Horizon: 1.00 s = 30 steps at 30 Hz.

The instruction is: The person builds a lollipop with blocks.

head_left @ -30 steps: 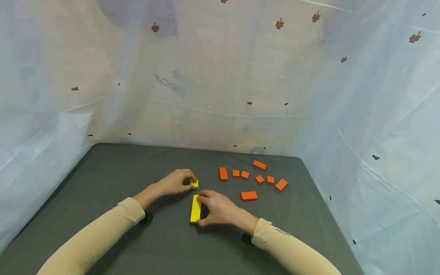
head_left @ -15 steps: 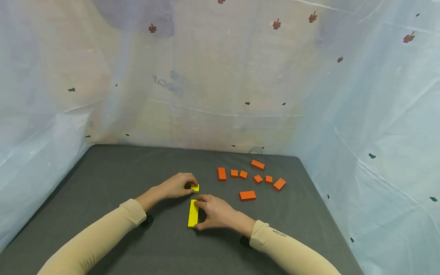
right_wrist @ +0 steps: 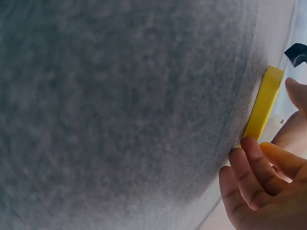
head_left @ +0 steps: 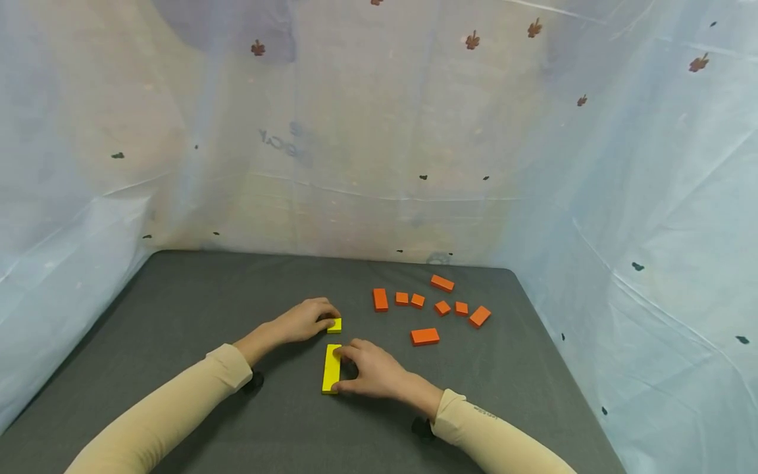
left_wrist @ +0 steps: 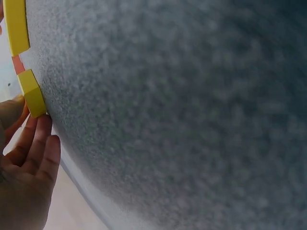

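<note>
My left hand (head_left: 302,321) narrowly pinches the small block (head_left: 335,326); my wider-spread right hand (head_left: 379,372) grips the long block (head_left: 330,370); light pressure should steady both.

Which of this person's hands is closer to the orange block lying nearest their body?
Right. The right hand, gripping the long yellow block, is left of the orange block and nearer the person; the left hand, pinching the small yellow block, is farther left.
</note>
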Each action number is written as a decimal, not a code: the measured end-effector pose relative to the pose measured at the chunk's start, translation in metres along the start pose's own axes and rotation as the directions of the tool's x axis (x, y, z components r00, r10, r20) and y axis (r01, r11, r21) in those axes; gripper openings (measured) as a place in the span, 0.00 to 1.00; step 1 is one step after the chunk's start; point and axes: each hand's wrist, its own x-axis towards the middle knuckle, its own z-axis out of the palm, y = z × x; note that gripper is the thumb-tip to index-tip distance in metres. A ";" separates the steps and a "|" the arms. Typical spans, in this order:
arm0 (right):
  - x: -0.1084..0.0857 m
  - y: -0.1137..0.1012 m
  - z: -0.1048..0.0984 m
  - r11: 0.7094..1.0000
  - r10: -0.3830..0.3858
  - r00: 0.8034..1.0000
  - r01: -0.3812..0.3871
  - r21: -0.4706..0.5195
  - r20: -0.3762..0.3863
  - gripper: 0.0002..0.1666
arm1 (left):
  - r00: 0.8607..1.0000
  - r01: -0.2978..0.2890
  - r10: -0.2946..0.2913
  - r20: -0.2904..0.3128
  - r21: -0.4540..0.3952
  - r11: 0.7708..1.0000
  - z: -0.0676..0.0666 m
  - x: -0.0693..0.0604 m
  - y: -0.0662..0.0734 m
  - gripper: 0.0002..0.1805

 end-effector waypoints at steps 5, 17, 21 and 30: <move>0.001 0.000 0.002 0.999 -0.014 1.000 0.015 -0.042 0.014 0.38 | 1.000 -0.002 0.002 0.018 -0.037 0.999 0.001 -0.002 0.002 0.12; 0.000 0.000 0.003 0.998 0.002 1.000 -0.001 -0.061 0.024 0.40 | 0.998 -0.034 0.036 0.047 -0.053 0.998 0.002 -0.005 0.004 0.12; 0.001 0.000 0.002 0.999 -0.003 1.000 0.004 -0.054 0.021 0.40 | 0.997 -0.039 0.043 0.060 -0.062 0.997 0.001 -0.006 0.007 0.12; 0.003 0.000 0.000 0.999 0.004 1.000 -0.003 -0.053 0.024 0.40 | 0.997 -0.031 0.035 0.067 -0.067 0.997 0.003 -0.009 0.008 0.12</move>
